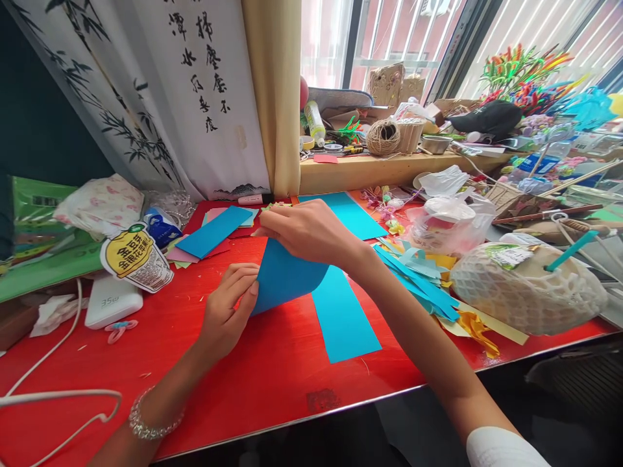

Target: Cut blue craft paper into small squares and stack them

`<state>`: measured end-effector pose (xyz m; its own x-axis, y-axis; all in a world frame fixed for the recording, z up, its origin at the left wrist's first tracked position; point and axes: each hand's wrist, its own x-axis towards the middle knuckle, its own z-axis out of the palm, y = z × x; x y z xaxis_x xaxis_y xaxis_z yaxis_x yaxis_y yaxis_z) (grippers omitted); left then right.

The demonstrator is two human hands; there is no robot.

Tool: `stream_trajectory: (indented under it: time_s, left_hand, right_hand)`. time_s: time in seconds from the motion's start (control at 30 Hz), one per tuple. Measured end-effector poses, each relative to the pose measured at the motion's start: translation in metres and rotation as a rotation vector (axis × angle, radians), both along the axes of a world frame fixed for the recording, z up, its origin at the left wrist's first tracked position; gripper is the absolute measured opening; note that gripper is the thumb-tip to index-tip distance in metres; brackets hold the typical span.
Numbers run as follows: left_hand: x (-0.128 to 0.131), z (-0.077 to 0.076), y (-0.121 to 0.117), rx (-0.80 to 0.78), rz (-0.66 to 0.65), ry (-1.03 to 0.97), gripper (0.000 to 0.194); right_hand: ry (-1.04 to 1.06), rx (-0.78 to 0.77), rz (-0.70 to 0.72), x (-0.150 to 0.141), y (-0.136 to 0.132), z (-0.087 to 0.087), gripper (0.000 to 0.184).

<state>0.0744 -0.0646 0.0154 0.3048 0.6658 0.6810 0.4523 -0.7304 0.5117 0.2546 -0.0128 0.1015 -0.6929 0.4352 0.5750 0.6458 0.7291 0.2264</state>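
Note:
A sheet of blue paper (287,275) is held up and bent over the red table, with both hands on it. My left hand (231,308) pinches its lower left edge between thumb and fingers. At the top corner my right hand (306,230) grips the sheet from above, its fingertips partly hidden. Beneath and to the right lies a blue paper strip (345,318), flat on the table. Farther back rests another blue sheet (353,217). A folded blue piece (214,232) sits on a stack of coloured papers to the left.
Paper scraps (423,279) and a netted coconut (528,285) with a straw lie at right. A white power bank (114,301), a cable and a yellow cup-shaped package (136,259) are at left. Twine (384,137) and clutter crowd the windowsill. The red table's front edge (311,418) is near me.

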Motion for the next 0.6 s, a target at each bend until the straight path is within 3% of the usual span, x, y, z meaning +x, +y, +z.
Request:
stream_trajectory:
  time_s: [0.3,0.6]
  left_hand:
    - [0.002,0.004,-0.002,0.029,-0.021,0.031,0.02]
    - [0.003,0.003,-0.003,0.038,-0.032,0.067,0.019]
  right_hand:
    - [0.073,0.029,-0.098,0.017,0.009,0.006,0.04]
    - [0.169,0.016,-0.147,0.039,0.016,0.013,0.034]
